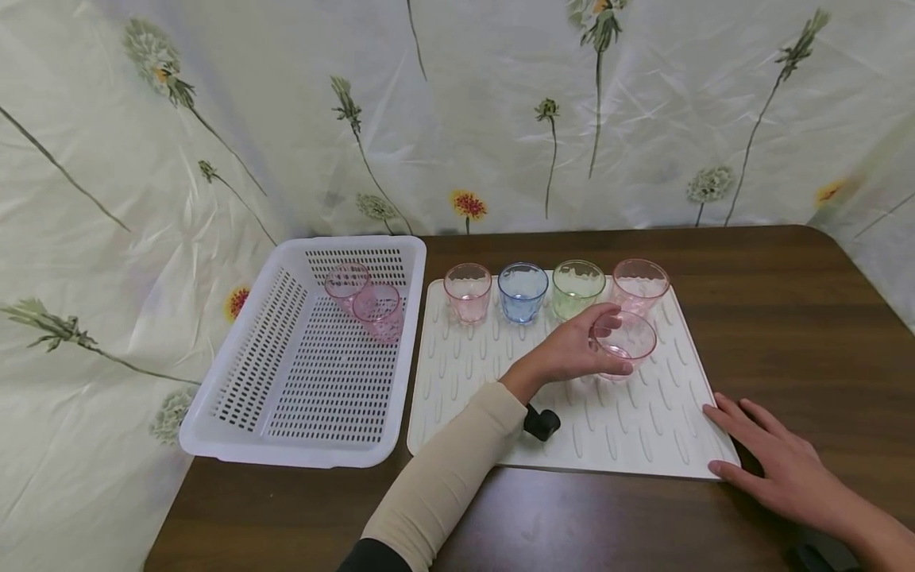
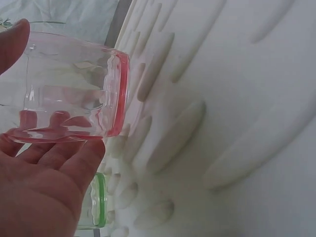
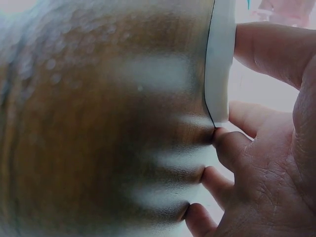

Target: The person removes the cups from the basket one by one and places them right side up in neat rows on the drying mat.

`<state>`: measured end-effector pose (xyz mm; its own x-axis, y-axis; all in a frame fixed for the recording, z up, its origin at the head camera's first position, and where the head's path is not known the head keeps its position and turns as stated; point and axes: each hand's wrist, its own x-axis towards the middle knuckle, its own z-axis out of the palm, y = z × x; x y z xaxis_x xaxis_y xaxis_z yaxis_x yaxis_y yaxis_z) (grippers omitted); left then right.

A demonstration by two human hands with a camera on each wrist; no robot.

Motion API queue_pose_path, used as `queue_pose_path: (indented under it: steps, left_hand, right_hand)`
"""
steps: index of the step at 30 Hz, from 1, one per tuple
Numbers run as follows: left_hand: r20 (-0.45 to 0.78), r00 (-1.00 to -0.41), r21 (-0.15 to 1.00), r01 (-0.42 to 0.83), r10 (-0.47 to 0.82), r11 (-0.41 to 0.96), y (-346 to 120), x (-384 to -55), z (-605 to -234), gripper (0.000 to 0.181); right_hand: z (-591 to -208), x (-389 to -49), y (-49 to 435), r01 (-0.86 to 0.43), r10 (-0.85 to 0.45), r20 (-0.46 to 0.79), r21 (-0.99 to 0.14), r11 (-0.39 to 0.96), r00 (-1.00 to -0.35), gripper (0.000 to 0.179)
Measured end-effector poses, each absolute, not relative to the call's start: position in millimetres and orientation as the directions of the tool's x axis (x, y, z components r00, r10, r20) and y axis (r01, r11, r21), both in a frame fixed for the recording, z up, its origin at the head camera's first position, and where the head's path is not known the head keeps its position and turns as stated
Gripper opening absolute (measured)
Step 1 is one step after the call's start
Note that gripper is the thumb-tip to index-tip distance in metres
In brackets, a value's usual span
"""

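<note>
Left hand (image 1: 568,348) gripped a glass (image 1: 631,337) above the mat (image 1: 629,441); ridges (image 2: 175,138) risked tipping it. Spread right hand (image 1: 782,465) touched the mat.

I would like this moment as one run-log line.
left hand: holds pink glass over mat | right hand: touches mat edge | row on mat: four glasses | basket: two pink glasses

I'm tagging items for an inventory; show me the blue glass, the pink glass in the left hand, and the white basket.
Blue glass (image 1: 522,306): head view, on its front wall.
Held pink glass (image 2: 71,89): left wrist view, on its side wall.
White basket (image 1: 300,454): head view, on its near rim.
</note>
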<state>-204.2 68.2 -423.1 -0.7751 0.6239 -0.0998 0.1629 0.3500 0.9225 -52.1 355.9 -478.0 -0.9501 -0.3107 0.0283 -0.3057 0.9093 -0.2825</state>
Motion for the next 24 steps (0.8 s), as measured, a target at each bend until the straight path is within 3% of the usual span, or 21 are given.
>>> queue_pose_path:
  steps: [24]
  left_hand:
    - [-0.084, -0.778, 0.910, 0.195, 0.622, 0.366, 70.1, -203.2, -433.1, 0.082]
  right_hand:
    - [-480.9, -54.3, 358.3, -0.307, -0.312, 0.029, -0.290, 0.907, -0.950, 0.081]
